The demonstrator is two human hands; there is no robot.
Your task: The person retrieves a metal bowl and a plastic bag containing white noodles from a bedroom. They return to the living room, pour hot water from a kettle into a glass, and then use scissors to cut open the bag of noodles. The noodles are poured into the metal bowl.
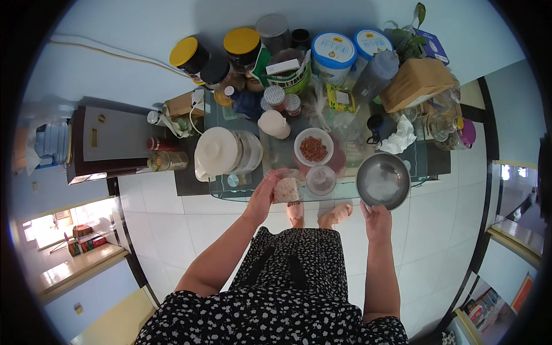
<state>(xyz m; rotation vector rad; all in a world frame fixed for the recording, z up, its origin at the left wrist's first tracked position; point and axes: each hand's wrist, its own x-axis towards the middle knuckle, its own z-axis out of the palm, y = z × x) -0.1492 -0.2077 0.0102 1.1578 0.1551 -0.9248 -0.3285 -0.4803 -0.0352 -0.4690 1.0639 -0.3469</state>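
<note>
At the near edge of a glass surface [347, 188], from left: a person's left hand [263, 198] grasps a pale, speckled block [286, 191], fingers along its left side; a clear bowl [321, 180] and a white bowl [298, 144] of reddish-brown pieces [314, 149] sit between the hands; the right hand [376, 221] clasps a grey bowl [401, 167] by its near rim. The step appears to be handling block and bowl together; the next move likely calls for keeping the bowl level

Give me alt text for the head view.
The left hand holds a pale speckled block and the right hand a grey bowl, at a cluttered glass table. Between the hands stands a clear cup, with a white bowl of reddish nuts beyond.
</note>
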